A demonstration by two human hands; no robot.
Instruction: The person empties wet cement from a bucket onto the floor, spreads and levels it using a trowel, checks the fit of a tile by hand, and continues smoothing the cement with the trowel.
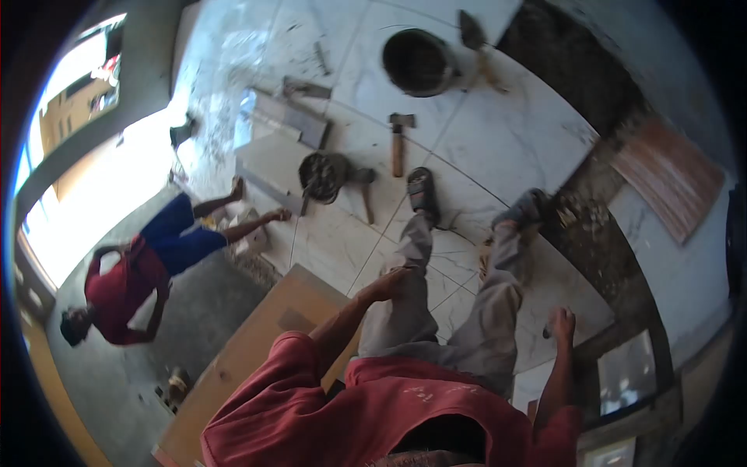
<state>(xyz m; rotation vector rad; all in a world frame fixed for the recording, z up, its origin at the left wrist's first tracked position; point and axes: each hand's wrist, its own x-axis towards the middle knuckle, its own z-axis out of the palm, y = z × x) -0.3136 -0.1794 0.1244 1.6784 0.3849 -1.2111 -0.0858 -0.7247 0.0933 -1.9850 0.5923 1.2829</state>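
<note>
My left hand [391, 285] lies on my left knee, over the grey trouser leg [408, 261], and seems to hold nothing. Out to the side of my right leg, my right hand [561, 322] has its fingers curled; a small dark spot shows at them, too unclear to name. Beyond my sandalled left foot [422, 191], a hammer [398, 146] with a wooden handle lies on the tiles. Left of it stands a small bucket [322, 176] with dark contents, beside a wooden-handled tool [364, 191] whose head is blurred.
A large dark bucket [418, 64] and a trowel [471, 33] are farther off. Stacked tiles [268, 165] lie left. Bare mortar strips [622, 257] border the white tiles, with a brown tile [671, 179] at right. A person in blue shorts [177, 235] is at left, near a wooden board [249, 350].
</note>
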